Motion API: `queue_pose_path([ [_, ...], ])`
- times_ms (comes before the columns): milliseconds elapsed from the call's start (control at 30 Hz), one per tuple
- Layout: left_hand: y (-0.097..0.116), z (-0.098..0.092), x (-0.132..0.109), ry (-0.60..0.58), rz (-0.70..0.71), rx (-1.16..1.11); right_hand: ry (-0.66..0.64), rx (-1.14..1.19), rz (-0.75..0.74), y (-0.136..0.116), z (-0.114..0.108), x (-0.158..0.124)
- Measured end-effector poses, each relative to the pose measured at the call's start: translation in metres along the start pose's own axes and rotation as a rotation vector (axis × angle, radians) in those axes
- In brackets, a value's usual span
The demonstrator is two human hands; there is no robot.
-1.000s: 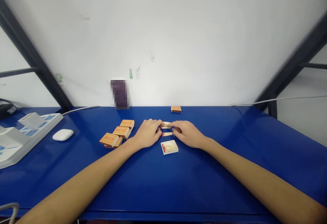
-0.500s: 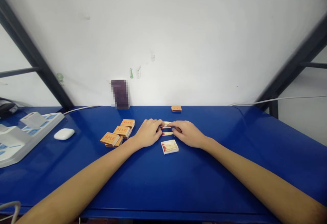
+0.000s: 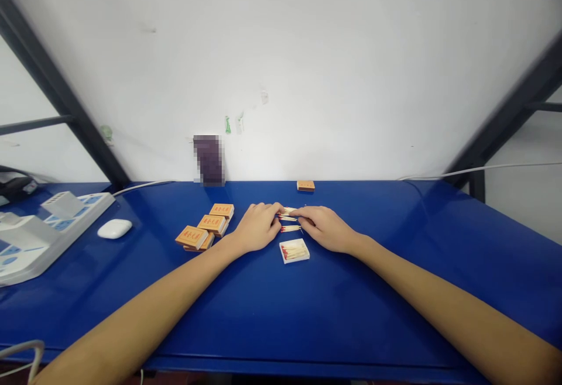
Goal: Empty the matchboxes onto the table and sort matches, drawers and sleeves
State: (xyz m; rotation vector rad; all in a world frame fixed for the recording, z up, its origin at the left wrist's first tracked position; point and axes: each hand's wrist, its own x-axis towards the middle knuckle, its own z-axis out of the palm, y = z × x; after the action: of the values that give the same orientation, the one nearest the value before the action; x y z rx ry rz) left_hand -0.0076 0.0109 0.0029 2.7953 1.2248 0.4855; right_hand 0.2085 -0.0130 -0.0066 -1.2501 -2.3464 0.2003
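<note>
Several wooden matches [image 3: 290, 229] with red heads lie in short rows on the blue table, heads to the left. At the head end rests my left hand [image 3: 260, 227], its index fingertip touching the upper matches and its thumb apart from the index. My right hand [image 3: 327, 228] lies opposite, index finger stretched to the plain ends of the upper matches, thumb a little apart. Neither hand lifts anything; the other fingertips are partly hidden. Just nearer to me sits a white matchbox tray [image 3: 294, 260] with more red-headed matches [image 3: 295, 250] in it.
Orange matchboxes [image 3: 212, 223] are piled left of my left hand. One more matchbox [image 3: 305, 185] stands near the wall. Further left are a white rounded case [image 3: 115, 229] and a white power strip [image 3: 61, 239] with plugs. A pixelated dark object [image 3: 209, 160] leans on the wall.
The view has shifted slightly. My right index finger and thumb have moved a little at the matches' plain ends. The rows, tray and boxes keep their places on the table.
</note>
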Motion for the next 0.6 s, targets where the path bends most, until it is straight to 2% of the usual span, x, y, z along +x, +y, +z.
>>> queue_pose_path([
  [600,0.0004,-0.0005,0.0008,-0.015,-0.003,-0.002,-0.013,-0.001,0.007,-0.0014,-0.0011,-0.0003],
])
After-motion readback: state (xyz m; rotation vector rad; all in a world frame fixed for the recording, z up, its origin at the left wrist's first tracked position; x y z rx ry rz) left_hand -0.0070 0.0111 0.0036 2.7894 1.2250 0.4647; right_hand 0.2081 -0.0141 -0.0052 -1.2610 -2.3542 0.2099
